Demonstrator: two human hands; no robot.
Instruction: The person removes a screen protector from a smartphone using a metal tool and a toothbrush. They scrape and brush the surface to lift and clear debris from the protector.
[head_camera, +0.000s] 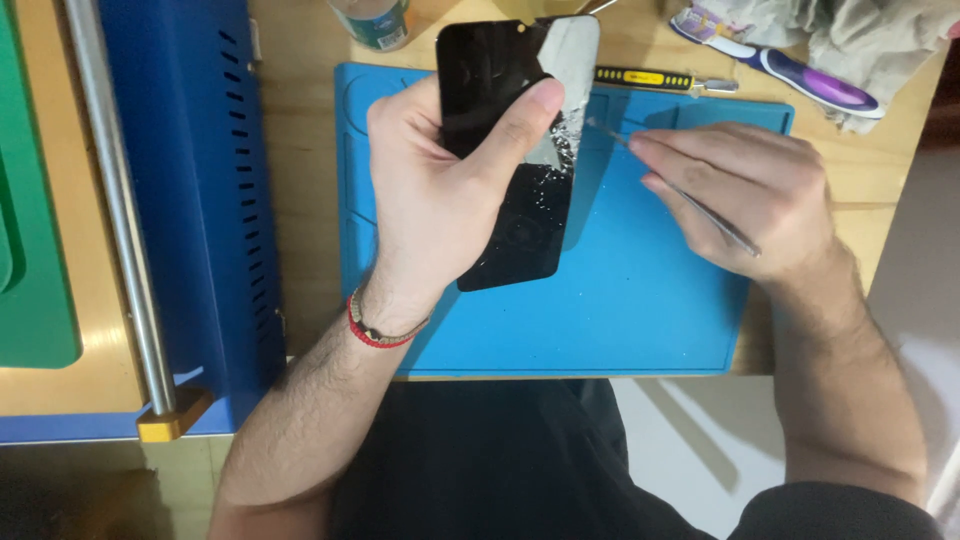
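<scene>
The left hand (440, 190) grips a black, flat, rectangular phone screen panel (515, 150), tilted above the blue silicone work mat (640, 310) on the wooden surface (300, 150). Just beside it, the right hand (745, 195) pinches a thin metal pry tool (680, 190), its tip at the panel's cracked, white-flecked edge.

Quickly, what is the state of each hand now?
Left hand: closed, holding the black phone screen.
Right hand: closed, holding a thin metal tool.

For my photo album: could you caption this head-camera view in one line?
Left hand holds a black phone screen over a blue mat while the right hand brings a thin metal tool to its edge.
</scene>
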